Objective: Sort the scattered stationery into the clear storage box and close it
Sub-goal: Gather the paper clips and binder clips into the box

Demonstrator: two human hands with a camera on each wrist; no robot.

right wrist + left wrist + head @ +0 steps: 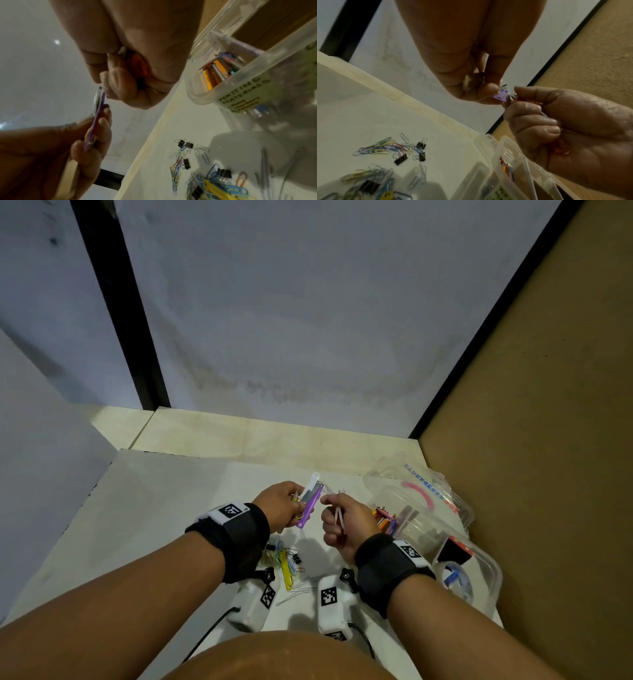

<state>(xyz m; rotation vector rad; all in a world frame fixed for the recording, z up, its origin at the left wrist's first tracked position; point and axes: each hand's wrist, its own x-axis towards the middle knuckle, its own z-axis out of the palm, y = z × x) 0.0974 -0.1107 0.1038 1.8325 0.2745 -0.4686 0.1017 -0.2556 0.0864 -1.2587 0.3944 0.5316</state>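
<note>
My left hand (295,503) grips a flat purple tool with a metal blade (310,503) above the table; it also shows in the left wrist view (499,96) and the right wrist view (98,116). My right hand (330,510) is curled round a red-orange item (561,148) with a thin pale shaft, and its fingertips (104,83) touch the purple tool's upper end. The clear storage box (479,563) stands open at the right, its lid (424,484) tipped back, with pencils (216,73) inside. What the red-orange item is stays hidden in the palm.
Coloured paper clips and black binder clips (393,148) lie scattered on the white table (164,508) under my wrists, beside a yellow strip (286,571). A brown board wall (548,440) runs close behind the box. Grey panels close off the back and left.
</note>
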